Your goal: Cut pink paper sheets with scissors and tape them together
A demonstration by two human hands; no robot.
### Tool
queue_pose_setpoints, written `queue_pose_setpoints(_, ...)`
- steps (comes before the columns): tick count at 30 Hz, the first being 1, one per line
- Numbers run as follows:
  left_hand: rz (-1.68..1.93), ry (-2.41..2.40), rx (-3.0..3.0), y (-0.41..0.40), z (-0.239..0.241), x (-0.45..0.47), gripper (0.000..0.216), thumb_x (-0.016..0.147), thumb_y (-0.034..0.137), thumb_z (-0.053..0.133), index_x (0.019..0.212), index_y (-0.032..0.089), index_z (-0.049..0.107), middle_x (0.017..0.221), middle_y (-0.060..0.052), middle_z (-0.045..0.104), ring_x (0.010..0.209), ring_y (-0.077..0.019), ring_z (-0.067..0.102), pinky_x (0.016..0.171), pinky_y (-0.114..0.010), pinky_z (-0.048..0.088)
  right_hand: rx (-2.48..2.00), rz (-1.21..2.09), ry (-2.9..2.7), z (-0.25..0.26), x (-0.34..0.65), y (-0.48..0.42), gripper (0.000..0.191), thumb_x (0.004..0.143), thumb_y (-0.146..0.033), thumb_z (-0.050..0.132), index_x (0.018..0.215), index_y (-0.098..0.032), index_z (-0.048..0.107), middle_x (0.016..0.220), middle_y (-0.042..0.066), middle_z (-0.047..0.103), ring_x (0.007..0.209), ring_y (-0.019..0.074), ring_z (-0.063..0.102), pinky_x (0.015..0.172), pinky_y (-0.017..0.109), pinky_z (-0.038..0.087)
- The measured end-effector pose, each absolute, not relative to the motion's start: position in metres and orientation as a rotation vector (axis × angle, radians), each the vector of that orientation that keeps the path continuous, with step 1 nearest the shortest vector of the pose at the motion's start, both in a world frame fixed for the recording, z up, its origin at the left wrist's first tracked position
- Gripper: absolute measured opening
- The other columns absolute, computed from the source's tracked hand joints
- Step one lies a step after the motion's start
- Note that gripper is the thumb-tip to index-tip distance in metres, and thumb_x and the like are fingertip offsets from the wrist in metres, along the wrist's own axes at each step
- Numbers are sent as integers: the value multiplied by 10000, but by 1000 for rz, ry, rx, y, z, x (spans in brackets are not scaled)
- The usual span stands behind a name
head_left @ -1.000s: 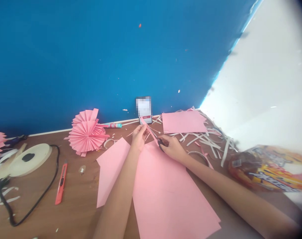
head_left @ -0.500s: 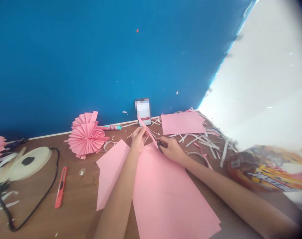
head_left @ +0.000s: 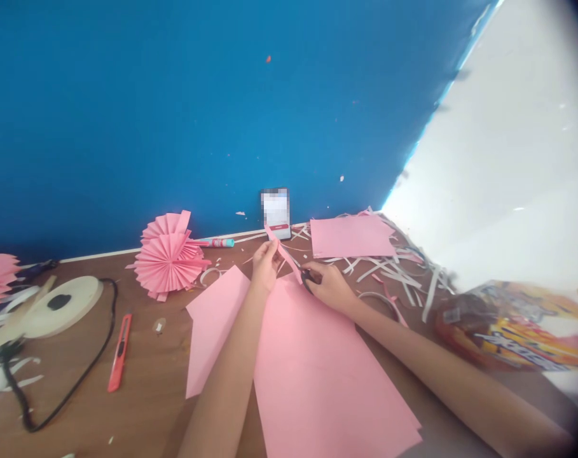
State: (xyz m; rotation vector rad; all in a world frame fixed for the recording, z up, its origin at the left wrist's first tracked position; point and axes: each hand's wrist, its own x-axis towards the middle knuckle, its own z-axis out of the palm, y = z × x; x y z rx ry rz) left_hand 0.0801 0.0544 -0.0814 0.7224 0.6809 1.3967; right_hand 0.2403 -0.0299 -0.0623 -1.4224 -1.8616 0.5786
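My left hand [head_left: 266, 262] pinches a narrow pink paper strip [head_left: 285, 254] that slants from its fingertips toward the scissors. Closed around the dark handles of the scissors [head_left: 308, 280] is my right hand [head_left: 327, 285], with the blades along the strip. Beneath both hands lies a large pink paper sheet [head_left: 317, 369]. Another pink sheet [head_left: 216, 331] lies to its left, partly covered by my left forearm. Whether the blades are apart is too small to tell.
Pink paper fans [head_left: 168, 261] and a red cutter [head_left: 121, 353] are at left, near a cream round object with a black cord [head_left: 64, 305]. A phone [head_left: 276, 213] leans on the blue wall. Paper scraps [head_left: 388, 267], a pink sheet [head_left: 350, 236] and a printed plastic packet [head_left: 512, 327] occupy the right.
The view has shifted slightly, so the objects at left appear a little farther right. Both hands keep nearly the same pose on the strip and scissors.
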Motion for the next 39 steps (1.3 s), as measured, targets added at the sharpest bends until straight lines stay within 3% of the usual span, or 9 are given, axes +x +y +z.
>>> queue_pose_setpoints(19, 1372, 678, 814, 53, -80, 82, 215, 710, 322, 727, 711, 141, 609, 649, 24, 545, 589, -47, 501, 613, -178, 442, -1408, 623, -1826, -60, 241, -30, 314, 702, -136, 496, 963, -175, 666, 646, -11, 566, 577, 117, 460, 555, 221, 328)
queue_pose_setpoints(39, 1367, 685, 842, 51, -75, 83, 215, 706, 308, 729, 686, 143, 592, 628, 25, 533, 570, -45, 479, 577, -167, 407, -1388, 588, -1841, -66, 242, -27, 272, 768, -183, 525, 1001, -168, 666, 634, -18, 563, 556, 110, 450, 560, 226, 341)
